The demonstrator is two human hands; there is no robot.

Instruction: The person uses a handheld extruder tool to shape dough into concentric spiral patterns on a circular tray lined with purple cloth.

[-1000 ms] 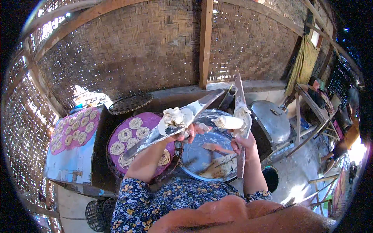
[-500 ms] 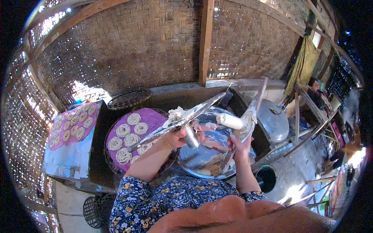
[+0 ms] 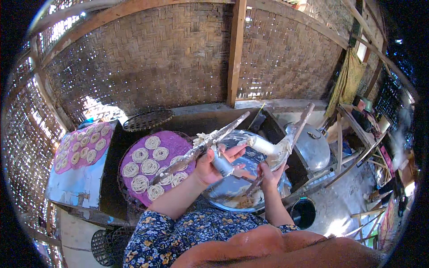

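Note:
My left hand (image 3: 209, 169) is wrapped round a metal cylinder (image 3: 222, 164) fixed in a long wooden bar (image 3: 178, 164), with some fingers stretched out to the right. Pale dough (image 3: 201, 139) clings to the top of this bar. In my right hand (image 3: 270, 174) is a second wooden bar (image 3: 300, 123), with a white, rod-like plunger (image 3: 262, 145) sticking out to the left and dough smeared round its base. The two press parts are apart, above a wide metal basin (image 3: 237, 206) with dough smears inside.
At left, a round tray with purple cloth (image 3: 134, 155) carries several noodle coils; more coils lie on another purple cloth (image 3: 67, 166) atop a bluish box (image 3: 67, 183). A lidded metal pot (image 3: 316, 149), a dark bucket (image 3: 303, 212) and a wooden stand (image 3: 357, 127) are at right.
The cylinder in my left hand has tilted, and the dough on its bar looks flatter. Both bars have shifted slightly, still held apart. The whole view has moved a little too.

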